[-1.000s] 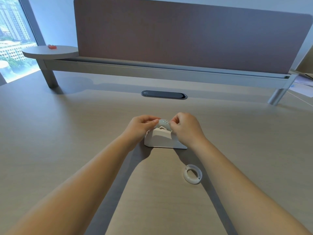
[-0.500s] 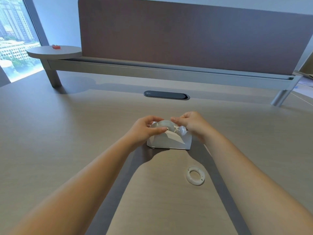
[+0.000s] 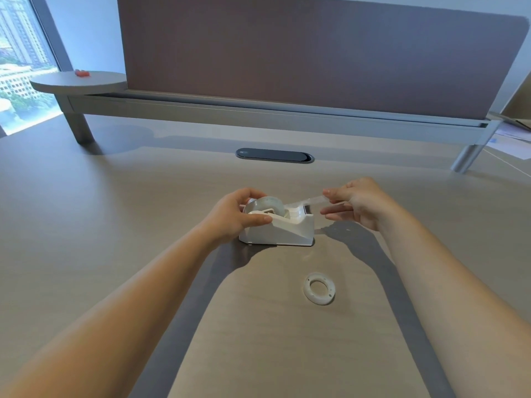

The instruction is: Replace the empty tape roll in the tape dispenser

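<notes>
A white tape dispenser stands on the desk with a clear tape roll seated in its cradle. My left hand grips the dispenser's left end, thumb along its near rim and fingers over the roll. My right hand pinches the free end of a tape strip that stretches from the roll over the cutter to the right. An empty white tape core lies flat on the desk in front of the dispenser, apart from both hands.
The wooden desk has a dark cable hatch behind the dispenser. A divider panel on a grey rail spans the back. A round side shelf holds a small red item. Papers lie at far right.
My right hand has moved to the right away from the roll, drawing the tape strip out past the cutter. My left hand has stayed on the dispenser.
</notes>
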Demonstrator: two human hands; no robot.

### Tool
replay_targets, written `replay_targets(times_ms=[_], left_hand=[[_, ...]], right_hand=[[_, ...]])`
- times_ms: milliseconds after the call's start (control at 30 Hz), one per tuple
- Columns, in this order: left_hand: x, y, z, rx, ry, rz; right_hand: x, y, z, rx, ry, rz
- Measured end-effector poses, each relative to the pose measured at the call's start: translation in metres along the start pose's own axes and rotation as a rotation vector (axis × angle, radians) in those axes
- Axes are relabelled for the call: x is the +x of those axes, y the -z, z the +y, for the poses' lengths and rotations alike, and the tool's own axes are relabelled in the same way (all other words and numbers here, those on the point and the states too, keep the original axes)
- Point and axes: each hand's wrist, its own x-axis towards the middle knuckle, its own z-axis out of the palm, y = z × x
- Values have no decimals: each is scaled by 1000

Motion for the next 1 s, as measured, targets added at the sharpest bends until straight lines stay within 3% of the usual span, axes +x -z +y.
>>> replay_targets(times_ms=[333, 500, 600, 733, 900, 1000], left_hand=[[-1, -3, 0, 41, 3, 8], [0, -7, 0, 251, -98, 49], [1, -10, 7, 324, -172, 33], [2, -8, 5, 301, -136, 20], [-1, -7, 4, 266, -120, 26], [-1, -6, 0, 234, -92, 46]], right_hand=[[1, 1, 33, -331, 56, 158], [-2, -16, 43, -597, 146, 215], [-1, -26, 49, -605, 178, 226], [-3, -31, 57, -538, 212, 284], [-6, -33, 59, -707, 248, 323], [-5, -30, 62, -677, 239, 309]])
